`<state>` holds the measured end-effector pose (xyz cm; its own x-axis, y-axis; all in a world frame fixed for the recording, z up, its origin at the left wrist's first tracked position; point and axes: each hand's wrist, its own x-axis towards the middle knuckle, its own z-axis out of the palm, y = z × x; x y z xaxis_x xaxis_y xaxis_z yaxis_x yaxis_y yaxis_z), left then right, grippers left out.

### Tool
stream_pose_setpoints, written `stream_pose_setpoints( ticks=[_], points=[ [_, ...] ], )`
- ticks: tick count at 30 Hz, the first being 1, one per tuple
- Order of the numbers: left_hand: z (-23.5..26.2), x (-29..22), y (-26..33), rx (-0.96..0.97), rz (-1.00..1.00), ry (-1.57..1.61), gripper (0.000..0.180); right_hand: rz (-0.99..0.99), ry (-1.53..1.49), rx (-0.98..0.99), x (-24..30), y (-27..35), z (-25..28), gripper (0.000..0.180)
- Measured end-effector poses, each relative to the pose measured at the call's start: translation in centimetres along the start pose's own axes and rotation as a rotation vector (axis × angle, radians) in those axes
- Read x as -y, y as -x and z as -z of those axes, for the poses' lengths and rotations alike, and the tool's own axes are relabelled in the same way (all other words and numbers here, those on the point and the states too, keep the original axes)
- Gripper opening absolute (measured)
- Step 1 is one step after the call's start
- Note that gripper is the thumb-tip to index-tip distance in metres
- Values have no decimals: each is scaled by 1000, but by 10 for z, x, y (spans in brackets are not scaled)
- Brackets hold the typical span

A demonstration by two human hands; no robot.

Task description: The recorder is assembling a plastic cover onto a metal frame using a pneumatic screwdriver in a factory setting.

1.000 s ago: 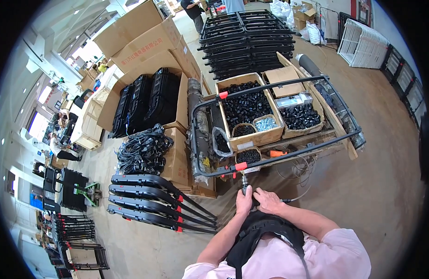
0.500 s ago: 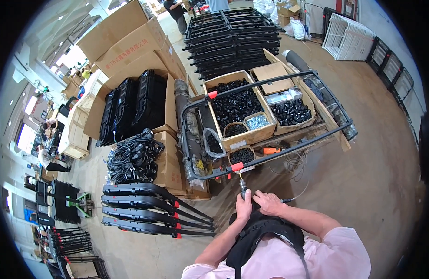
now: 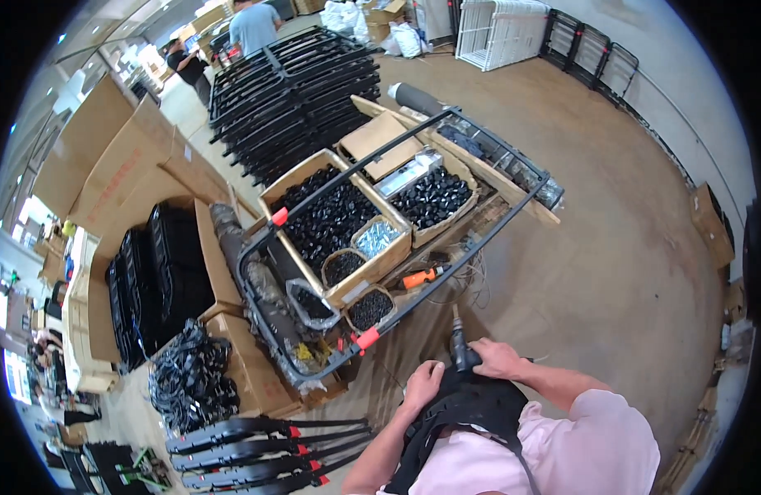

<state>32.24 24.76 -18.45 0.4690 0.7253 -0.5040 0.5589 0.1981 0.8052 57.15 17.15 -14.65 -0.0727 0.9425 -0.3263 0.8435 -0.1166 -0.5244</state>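
In my right hand point(image 3: 493, 360) is a dark pistol-shaped power screwdriver point(image 3: 460, 345), its bit toward the black tubular frame point(image 3: 471, 252) but apart from it. My left hand point(image 3: 424, 384) is off the tool, near the frame's close corner, with its fingers curled together; whether a small part is between them cannot be made out. The frame lies across a bench and carries a red clip point(image 3: 366, 339) on its near bar and another red clip point(image 3: 280, 216) on its left side. Below the near bar sits a small basket of black screws point(image 3: 371, 310).
Inside the frame's outline are a wooden box point(image 3: 403, 247) of black plastic parts, a bag of silvery screws point(image 3: 376, 239) and an orange tool point(image 3: 422, 278). Stacked black frames point(image 3: 294, 99) stand behind. Cartons, coiled cables point(image 3: 195, 375) and more frames point(image 3: 240, 450) lie left. Two people are far back.
My view has swung to the right. The power screwdriver has come away from the near red clip, and my left hand has left the tool and moved to its left.
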Motion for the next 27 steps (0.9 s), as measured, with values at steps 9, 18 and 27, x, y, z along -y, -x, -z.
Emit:
stream_pose_setpoints(
  ticks=[9, 18, 27],
  points=[
    [27, -137, -98, -85, -384, -56, 27, -477, -135, -384, -156, -105, 91, 67],
    [19, -231, -340, -336, -333, -329, 24, -572, -122, -247, -306, -268, 136, 77],
    [-10, -235, -481, 46, 0, -653, 36, -438, -143, -235, -340, -299, 156, 62]
  ],
)
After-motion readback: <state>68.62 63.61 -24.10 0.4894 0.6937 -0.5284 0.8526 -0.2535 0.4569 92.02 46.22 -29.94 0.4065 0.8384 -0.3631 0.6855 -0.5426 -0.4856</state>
